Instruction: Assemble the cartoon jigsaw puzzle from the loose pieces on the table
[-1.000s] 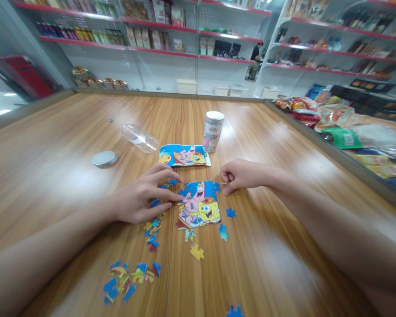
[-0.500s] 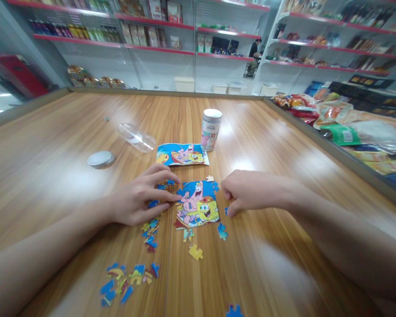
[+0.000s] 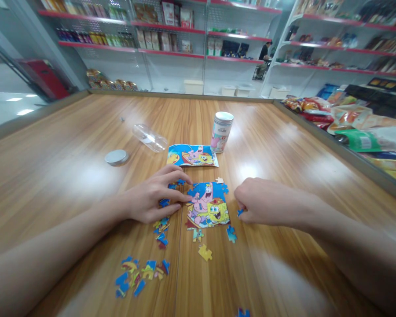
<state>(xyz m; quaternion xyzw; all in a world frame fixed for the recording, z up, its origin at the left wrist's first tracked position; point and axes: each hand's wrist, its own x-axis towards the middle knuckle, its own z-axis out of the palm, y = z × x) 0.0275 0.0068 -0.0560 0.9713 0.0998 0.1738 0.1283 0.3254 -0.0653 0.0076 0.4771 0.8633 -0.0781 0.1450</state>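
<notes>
The part-joined puzzle [image 3: 207, 205] lies between the left hand [image 3: 155, 196], spread against its edge, and the right hand [image 3: 264, 200]. The latter pinches 1 blue piece [image 3: 240, 212] (mostly hidden).

At lower centre we see a glossy wood-grain tabletop [image 3: 204, 286]; mid-frame, a smooth puzzle [image 3: 207, 207]; left of centre, a shiny clear-plastic cylinder [image 3: 150, 138].

wood-grain table [image 3: 284, 145] | white shelving [image 3: 170, 70], red-edged | pale floor [image 3: 6, 118] at left, bright light reflections [image 3: 25, 112]

Single head-worn view — faces forward and down across table [image 3: 267, 141] — shelves [image 3: 171, 27] farther off.
</notes>
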